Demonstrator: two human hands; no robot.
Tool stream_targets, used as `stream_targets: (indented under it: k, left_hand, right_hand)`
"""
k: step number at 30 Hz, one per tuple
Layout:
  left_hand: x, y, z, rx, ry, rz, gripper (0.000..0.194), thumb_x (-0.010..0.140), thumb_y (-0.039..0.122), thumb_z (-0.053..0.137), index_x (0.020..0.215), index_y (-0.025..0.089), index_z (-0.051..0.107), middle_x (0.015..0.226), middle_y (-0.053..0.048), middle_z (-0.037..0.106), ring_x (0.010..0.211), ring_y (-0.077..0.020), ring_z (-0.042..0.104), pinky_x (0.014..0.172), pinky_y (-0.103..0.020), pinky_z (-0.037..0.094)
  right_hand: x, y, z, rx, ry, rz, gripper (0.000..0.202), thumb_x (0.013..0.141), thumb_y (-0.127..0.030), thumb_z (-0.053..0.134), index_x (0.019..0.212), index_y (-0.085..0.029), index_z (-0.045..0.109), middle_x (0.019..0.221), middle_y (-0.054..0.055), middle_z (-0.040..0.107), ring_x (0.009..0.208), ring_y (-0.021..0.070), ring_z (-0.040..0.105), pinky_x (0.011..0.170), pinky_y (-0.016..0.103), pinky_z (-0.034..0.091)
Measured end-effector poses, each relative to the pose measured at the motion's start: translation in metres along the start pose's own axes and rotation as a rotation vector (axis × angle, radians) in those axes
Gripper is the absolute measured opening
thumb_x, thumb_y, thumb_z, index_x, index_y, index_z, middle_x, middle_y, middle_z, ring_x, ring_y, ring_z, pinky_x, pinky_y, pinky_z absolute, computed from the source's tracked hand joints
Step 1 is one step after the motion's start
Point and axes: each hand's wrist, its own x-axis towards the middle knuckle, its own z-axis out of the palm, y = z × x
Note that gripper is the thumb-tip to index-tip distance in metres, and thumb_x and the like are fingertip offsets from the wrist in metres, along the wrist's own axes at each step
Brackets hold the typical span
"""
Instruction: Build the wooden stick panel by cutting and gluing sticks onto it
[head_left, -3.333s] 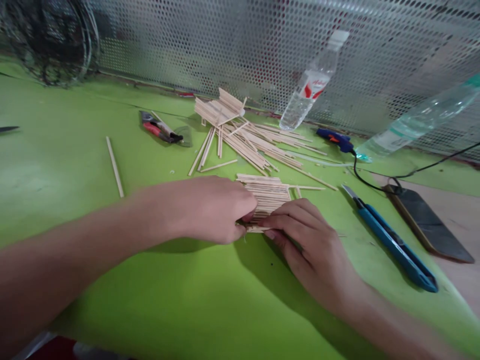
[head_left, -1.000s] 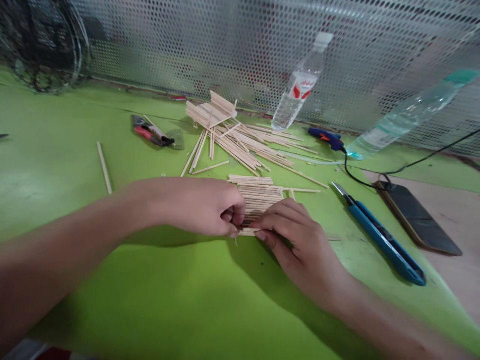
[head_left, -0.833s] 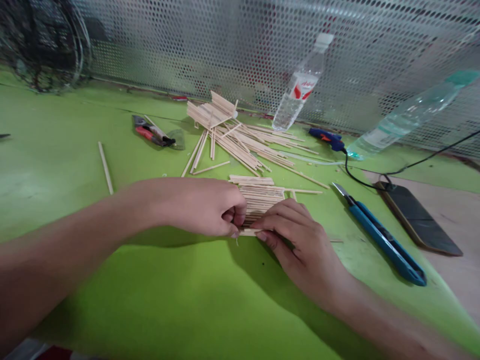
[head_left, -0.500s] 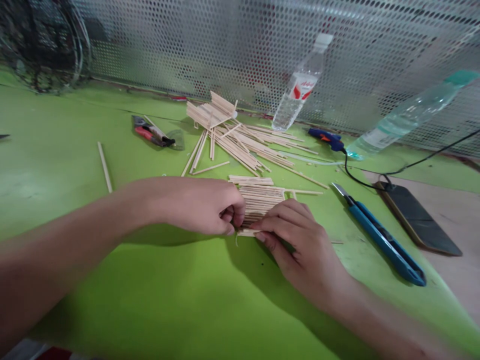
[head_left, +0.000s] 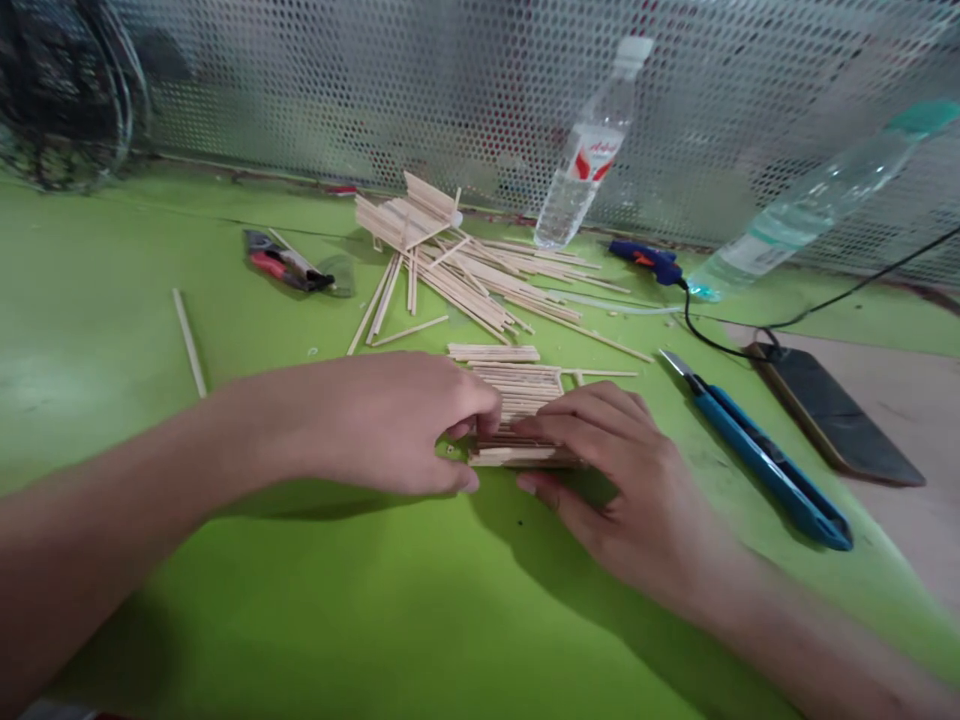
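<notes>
Both low | left hand [head_left: 409,420] curled | right hand [head_left: 634,480] arched over stick panel [head_left: 517,385]

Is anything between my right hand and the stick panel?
No, nothing visible: your right hand reaches over the near right part of the stick panel. The blue cutter lies farther right, clear of both.

on our green table [head_left: 390,600] we see loose sticks [head_left: 469,292], a stick panel [head_left: 523,385], a cutter [head_left: 772,462] and a glue gun [head_left: 651,258].

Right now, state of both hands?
Left hand: open, thumb and fingers apart, at the stick panel's left edge.
Right hand: open, fingers over the panel, thumb apart.
</notes>
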Motion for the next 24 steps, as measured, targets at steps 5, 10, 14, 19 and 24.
stream_targets:
  k: [5,10,14,19,24]
  left_hand:
    - [0.001,0.009,0.007,0.133,0.135,0.085,0.028,0.086,0.048,0.067,0.106,0.028,0.068,0.105,-0.002,0.073,0.085,-0.0216,0.066,0.071,-0.034,0.043]
    - [0.003,0.015,0.018,0.281,0.221,0.192,0.027,0.090,0.039,0.063,0.113,0.026,0.066,0.113,-0.005,0.072,0.094,-0.0257,0.065,0.081,-0.039,0.045]
    - [0.005,0.016,0.021,0.335,0.213,0.183,0.016,0.090,0.032,0.059,0.101,0.024,0.066,0.101,-0.006,0.071,0.085,-0.0250,0.064,0.075,-0.038,0.044]
    - [0.005,0.016,0.022,0.373,0.207,0.201,0.014,0.093,0.027,0.054,0.098,0.023,0.067,0.095,-0.005,0.071,0.079,-0.0231,0.063,0.070,-0.038,0.043]
    - [0.003,0.016,0.024,0.415,0.255,0.206,0.010,0.093,0.026,0.057,0.096,0.023,0.066,0.091,-0.003,0.070,0.077,-0.0218,0.063,0.068,-0.038,0.043]
  right_hand:
    - [-0.002,0.003,-0.002,-0.023,-0.039,0.008,0.025,0.086,-0.015,0.073,0.109,-0.025,0.070,0.110,0.009,0.071,0.105,0.0321,0.059,0.086,0.051,0.048]
    - [-0.001,0.003,-0.003,-0.010,-0.051,0.025,0.020,0.083,-0.007,0.069,0.098,-0.021,0.069,0.106,0.009,0.070,0.103,0.0305,0.058,0.087,0.050,0.048]
    - [-0.001,0.003,-0.003,-0.014,-0.061,0.039,0.019,0.083,-0.007,0.070,0.098,-0.020,0.070,0.105,0.008,0.070,0.103,0.0300,0.058,0.089,0.050,0.047]
    - [-0.001,0.003,-0.002,-0.027,-0.053,0.024,0.018,0.085,-0.008,0.068,0.099,-0.019,0.071,0.104,0.009,0.071,0.102,0.0292,0.059,0.089,0.049,0.047]
    - [-0.001,0.004,-0.002,-0.016,-0.062,0.025,0.017,0.087,-0.007,0.066,0.098,-0.018,0.071,0.105,0.009,0.071,0.102,0.0288,0.058,0.089,0.048,0.047]
